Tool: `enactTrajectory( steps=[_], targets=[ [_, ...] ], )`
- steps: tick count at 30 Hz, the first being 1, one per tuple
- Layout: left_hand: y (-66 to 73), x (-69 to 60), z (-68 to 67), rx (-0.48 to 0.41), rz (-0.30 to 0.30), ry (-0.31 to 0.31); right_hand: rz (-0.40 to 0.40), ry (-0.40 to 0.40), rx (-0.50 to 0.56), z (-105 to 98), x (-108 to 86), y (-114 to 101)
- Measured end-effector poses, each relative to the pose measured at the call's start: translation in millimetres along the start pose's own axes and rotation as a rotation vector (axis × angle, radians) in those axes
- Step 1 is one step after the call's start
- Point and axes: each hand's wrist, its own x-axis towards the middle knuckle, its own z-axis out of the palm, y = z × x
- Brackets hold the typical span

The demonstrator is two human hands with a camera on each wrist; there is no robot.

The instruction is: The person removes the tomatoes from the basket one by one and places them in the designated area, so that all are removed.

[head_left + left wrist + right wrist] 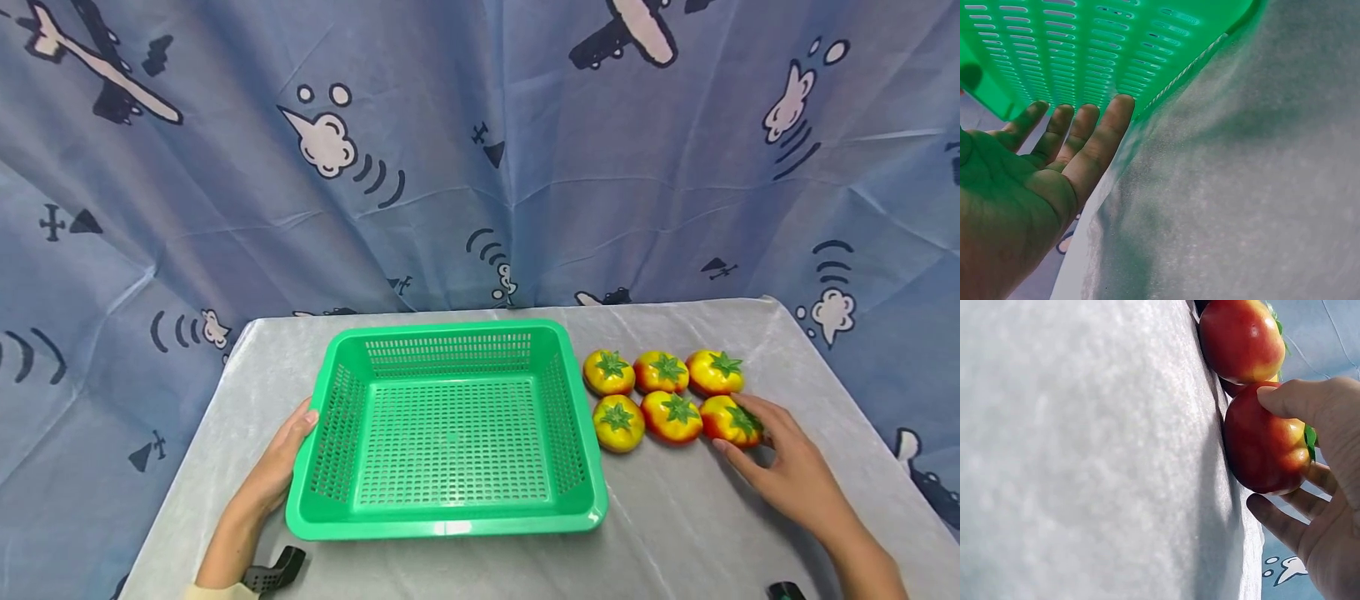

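Observation:
A green plastic basket (450, 527) with slotted walls and floor stands on the table, and nothing lies in it. At its left side my left hand (279, 458) holds the rim, thumb on top; in the left wrist view the fingers (1094, 140) lie against the outer wall. To the right of the basket sit several red-yellow tomatoes with green leaf tops, in two rows. My right hand (795, 471) grips the front right tomato (723, 417). In the right wrist view the thumb presses on this tomato (1266, 447), while other fingers spread behind and below it.
A pale cloth covers the table (675, 533). Behind it hangs a blue curtain (450, 167) printed with planes. Another tomato (671, 417) sits close to the gripped one on its left. Dark wrist straps show near the front edge, such as the left one (273, 573).

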Motion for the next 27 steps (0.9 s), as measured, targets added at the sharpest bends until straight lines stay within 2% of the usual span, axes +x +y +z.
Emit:
enactTrajectory(
  steps=[7, 12, 16, 22, 27],
  targets=[
    [-2.8, -2.8, -1.9, -0.012, 0.021, -0.016, 0.004, 0.002, 0.002, 2.5, 0.8, -3.2],
    [-2.1, -4.7, -0.9, 0.001, 0.022, -0.002, 0.028, -0.02, 0.002, 2.0, 1.2, -3.8],
    [-1.4, -3.5, 0.9, 0.008, 0.017, 0.001, 0.047, -0.033, 0.003, 0.1, 0.9, -3.0],
    [-1.4, -1.1, 0.4, -0.007, 0.014, -0.007, 0.018, -0.013, 0.017, -1.9, 0.3, -3.7],
    [2.7, -1.1, -4.0, -0.002, 0.021, -0.026, 0.048, -0.03, 0.036, 0.1, -1.5, -7.1]
  ],
)
